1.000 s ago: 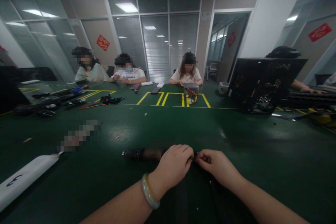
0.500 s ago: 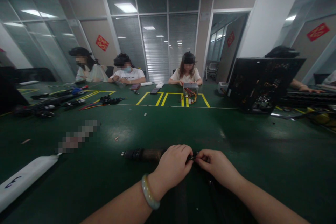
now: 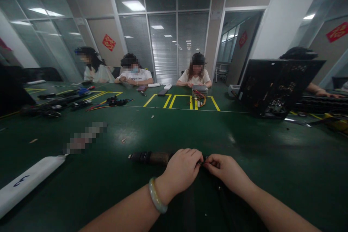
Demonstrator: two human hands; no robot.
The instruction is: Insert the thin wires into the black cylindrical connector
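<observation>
My left hand (image 3: pixel 182 171), with a pale green bangle on its wrist, is curled into a closed grip on the right end of a dark, brownish cable bundle (image 3: pixel 149 158) that lies across the green table. My right hand (image 3: pixel 225 171) is pinched shut right beside it, fingertips meeting the left hand's at a small dark piece of the bundle between them. More dark cable runs down from the hands toward me and is hard to make out.
A white flat strip (image 3: pixel 28 182) lies at the near left. An open black computer case (image 3: pixel 277 87) stands at the right. Three people sit at the far side, with a power supply (image 3: pixel 199 94) and loose cables (image 3: pixel 108 102) by yellow floor-style markings on the table.
Both hands stay pinched together on the cable bundle. The view has shifted slightly, so everything sits a little to the right.
</observation>
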